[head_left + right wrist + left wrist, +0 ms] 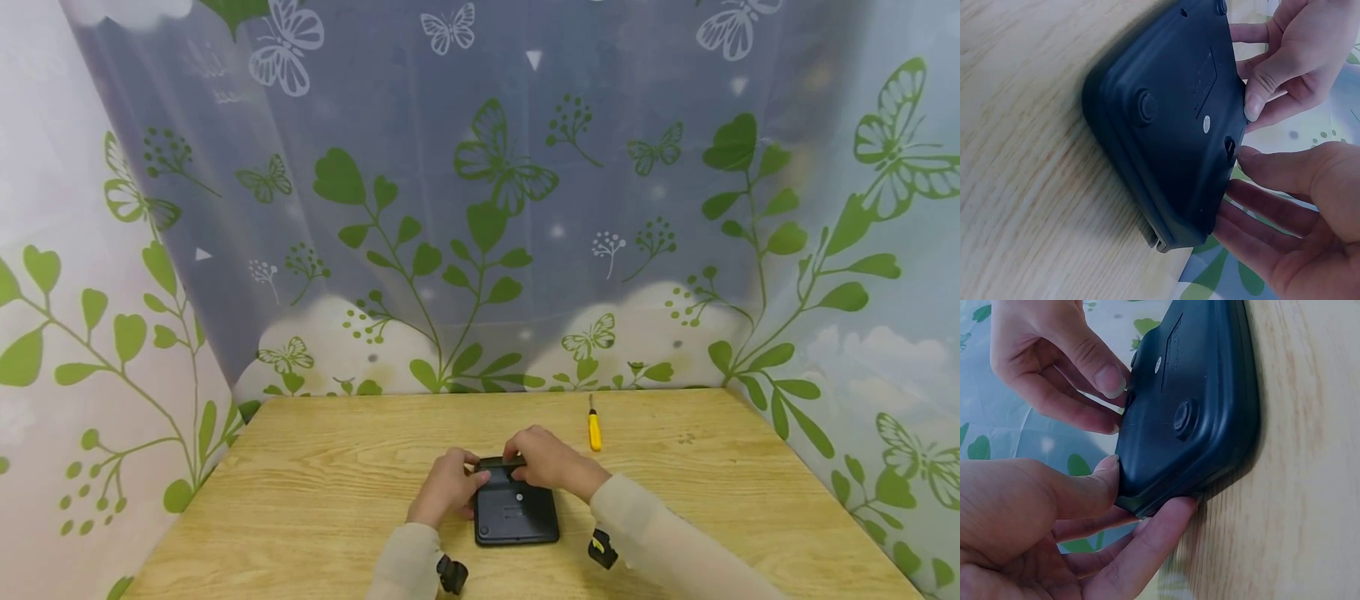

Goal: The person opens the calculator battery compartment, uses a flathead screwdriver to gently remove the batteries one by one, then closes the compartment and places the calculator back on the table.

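Observation:
A black desk calculator (pixel 517 523) lies face down on the wooden table, its raised end away from me. My left hand (pixel 444 490) grips its far left corner, thumb on the back and fingers round the side. At the far edge, my right hand (pixel 551 461) pinches the raised end, with its thumb beside a small dark opening (pixel 1230 149) in the back. Round rubber feet (pixel 1145 107) and a white round sticker (pixel 1206 124) show on the underside. The calculator's front face is hidden against the table.
A yellow-handled screwdriver (pixel 595 431) lies near the back of the table (pixel 337 467), right of the hands. Patterned curtains (pixel 420 275) with leaves and butterflies hang behind and on both sides. Small black cameras (pixel 452 575) sit at the wrists.

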`<state>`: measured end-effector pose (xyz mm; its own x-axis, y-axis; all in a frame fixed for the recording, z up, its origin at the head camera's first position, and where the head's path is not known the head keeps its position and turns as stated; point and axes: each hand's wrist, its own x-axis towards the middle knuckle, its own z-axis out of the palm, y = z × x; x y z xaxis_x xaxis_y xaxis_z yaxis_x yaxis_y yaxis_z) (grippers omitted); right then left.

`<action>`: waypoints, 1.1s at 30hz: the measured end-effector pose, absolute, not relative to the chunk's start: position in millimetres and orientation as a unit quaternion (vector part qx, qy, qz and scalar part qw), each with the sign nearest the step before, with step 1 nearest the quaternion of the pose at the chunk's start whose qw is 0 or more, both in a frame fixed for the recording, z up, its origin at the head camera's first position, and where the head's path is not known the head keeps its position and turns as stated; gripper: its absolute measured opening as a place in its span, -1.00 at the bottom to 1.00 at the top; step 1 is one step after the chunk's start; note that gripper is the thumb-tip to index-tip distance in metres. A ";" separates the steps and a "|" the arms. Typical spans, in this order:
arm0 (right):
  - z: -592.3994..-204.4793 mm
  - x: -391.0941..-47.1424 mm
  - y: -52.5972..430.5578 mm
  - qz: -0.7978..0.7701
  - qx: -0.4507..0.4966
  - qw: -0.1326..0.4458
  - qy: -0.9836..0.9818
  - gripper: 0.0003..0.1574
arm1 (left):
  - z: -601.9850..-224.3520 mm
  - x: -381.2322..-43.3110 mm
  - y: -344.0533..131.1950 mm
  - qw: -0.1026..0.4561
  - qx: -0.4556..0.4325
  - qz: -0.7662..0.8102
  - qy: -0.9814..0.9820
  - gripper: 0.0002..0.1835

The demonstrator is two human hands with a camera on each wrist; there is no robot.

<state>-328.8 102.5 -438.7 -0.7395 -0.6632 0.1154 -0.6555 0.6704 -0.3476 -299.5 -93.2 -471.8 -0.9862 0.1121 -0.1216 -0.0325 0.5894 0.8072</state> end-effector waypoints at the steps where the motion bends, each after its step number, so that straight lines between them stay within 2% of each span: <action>1: -439.4 -328.8 102.2 -0.186 -0.361 0.010 0.914 -0.82 | -471.6 -299.4 -93.3 0.080 0.022 0.453 0.888 -0.53; 33: -446.9 -325.2 93.9 -0.135 -0.370 -0.038 0.919 -0.88 | -472.4 -299.6 -94.5 0.079 0.027 0.461 0.884 -0.54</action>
<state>-325.2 93.9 -446.9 -0.7240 -0.6686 0.1698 -0.6892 0.6905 -0.2197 -299.6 -94.5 -472.4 -0.9860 0.1202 -0.1160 -0.0262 0.5743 0.8182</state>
